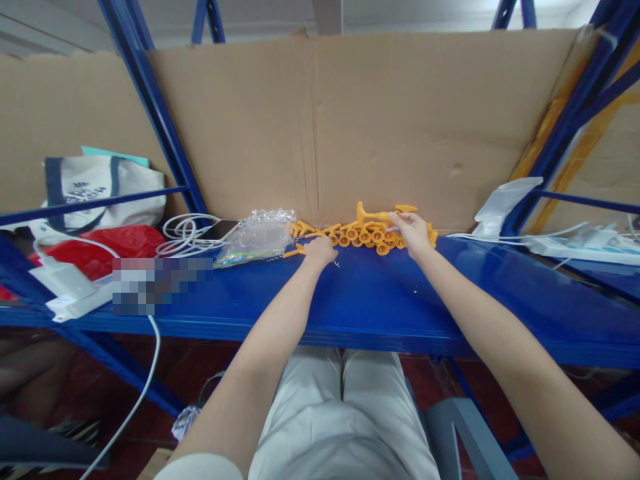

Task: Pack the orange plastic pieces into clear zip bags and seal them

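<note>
My left hand (321, 251) is closed low over the blue shelf top. Out of its left side sticks an orange corkscrew handle (296, 251), with a dark metal spiral (275, 258) beyond it. A second spiral tip (337, 265) shows to the right of the same hand. My right hand (413, 231) pinches an orange T-shaped corkscrew piece (373, 215), held sideways above the pile. Between and behind both hands lies a pile of orange corkscrew parts (365, 237), several with round cup ends facing me. The fingers partly hide what each hand grips.
A clear plastic bag (260, 233) with small colourful bits lies left of the pile. Further left are a coiled white cable (187, 233), a red bag (120, 247) and a power strip (83, 300). Cardboard (400, 127) stands behind the blue shelf (380, 300); blue posts flank it.
</note>
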`<action>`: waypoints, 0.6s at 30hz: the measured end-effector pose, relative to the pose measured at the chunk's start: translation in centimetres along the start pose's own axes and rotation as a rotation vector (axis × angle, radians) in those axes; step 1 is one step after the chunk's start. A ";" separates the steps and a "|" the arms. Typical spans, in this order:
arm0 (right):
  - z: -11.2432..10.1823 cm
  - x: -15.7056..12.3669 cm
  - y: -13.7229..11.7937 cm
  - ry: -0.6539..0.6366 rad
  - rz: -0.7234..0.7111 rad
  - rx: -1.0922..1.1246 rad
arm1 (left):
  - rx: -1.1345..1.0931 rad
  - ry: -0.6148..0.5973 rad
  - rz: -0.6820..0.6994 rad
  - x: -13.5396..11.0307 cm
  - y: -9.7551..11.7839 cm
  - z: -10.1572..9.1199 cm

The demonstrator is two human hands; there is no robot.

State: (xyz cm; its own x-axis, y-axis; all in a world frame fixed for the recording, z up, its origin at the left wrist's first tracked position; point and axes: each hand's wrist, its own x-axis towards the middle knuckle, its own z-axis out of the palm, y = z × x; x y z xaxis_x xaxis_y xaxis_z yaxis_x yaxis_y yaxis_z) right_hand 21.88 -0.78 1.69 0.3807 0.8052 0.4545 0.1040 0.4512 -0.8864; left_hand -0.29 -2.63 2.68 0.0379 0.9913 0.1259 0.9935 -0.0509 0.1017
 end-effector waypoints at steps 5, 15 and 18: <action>3.0 1.0 0.5 -0.071 -0.138 -0.066 | 0.050 0.040 0.002 0.6 -0.7 0.8; 10.2 -1.1 0.1 -0.252 -0.442 -0.869 | 0.044 -0.080 0.075 -0.2 -0.5 0.9; 11.3 -2.1 -0.3 -0.363 -0.528 -1.170 | 0.052 -0.093 0.071 -0.5 -0.5 0.7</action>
State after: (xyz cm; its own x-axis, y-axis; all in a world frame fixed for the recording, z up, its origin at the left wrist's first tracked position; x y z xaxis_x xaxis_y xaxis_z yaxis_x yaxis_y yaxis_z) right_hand 10.68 1.75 1.97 -0.1949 0.7758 0.6002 0.9539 0.2923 -0.0682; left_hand -0.69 -3.05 1.92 0.1153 0.9926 0.0389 0.9922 -0.1170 0.0442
